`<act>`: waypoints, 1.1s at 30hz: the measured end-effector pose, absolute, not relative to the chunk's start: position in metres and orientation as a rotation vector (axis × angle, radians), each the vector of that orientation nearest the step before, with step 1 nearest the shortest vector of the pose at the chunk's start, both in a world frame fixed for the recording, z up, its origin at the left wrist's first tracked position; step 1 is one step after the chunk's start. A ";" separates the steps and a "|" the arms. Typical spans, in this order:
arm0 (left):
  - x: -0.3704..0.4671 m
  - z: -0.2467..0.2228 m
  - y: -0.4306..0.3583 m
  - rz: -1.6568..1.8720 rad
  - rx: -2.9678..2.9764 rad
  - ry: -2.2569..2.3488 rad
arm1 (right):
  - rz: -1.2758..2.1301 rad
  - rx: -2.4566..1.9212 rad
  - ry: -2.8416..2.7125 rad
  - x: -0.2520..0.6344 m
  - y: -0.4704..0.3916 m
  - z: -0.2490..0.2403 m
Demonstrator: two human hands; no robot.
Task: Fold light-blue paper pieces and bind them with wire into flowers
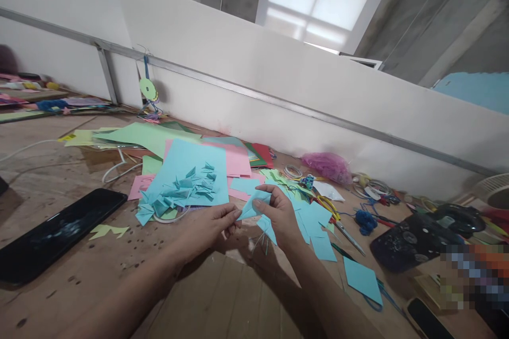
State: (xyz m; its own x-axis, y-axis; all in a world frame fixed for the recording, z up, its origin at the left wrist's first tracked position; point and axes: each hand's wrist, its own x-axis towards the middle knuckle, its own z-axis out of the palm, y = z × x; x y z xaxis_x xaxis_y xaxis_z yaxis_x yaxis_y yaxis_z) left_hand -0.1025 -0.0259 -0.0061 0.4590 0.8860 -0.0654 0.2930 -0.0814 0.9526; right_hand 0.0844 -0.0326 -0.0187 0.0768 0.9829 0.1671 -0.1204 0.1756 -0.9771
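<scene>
Between my two hands is a folded piece of light blue paper [250, 207], held above the front of the table. My left hand [222, 221] pinches its left corner. My right hand [278, 213] grips the other side, thumb on top and fingers behind. Just below hangs or lies another light blue folded piece [267, 229] with thin strands under it; what supports it is unclear. To the left, a heap of folded blue paper pieces [183, 190] rests on a blue sheet [175, 156]. Loose blue paper squares [324, 246] lie right of my right hand.
A black phone [59, 233] lies at the left. Yellow-handled scissors [342, 225], blue yarn [366, 221] and a dark box [413, 241] are on the right. Stacked coloured sheets [135, 135] and a pink plastic bag [328, 167] sit near the white partition [246, 85].
</scene>
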 end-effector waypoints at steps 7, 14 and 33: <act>-0.099 0.013 -0.033 0.652 1.703 1.084 | 0.997 -1.091 -1.218 0.084 -0.033 -0.018; -0.096 0.005 -0.030 0.670 1.772 1.071 | 0.937 -1.147 -1.258 0.082 -0.035 -0.018; -0.095 0.004 -0.029 0.691 1.847 1.131 | 1.145 -1.122 -1.018 0.072 -0.035 -0.018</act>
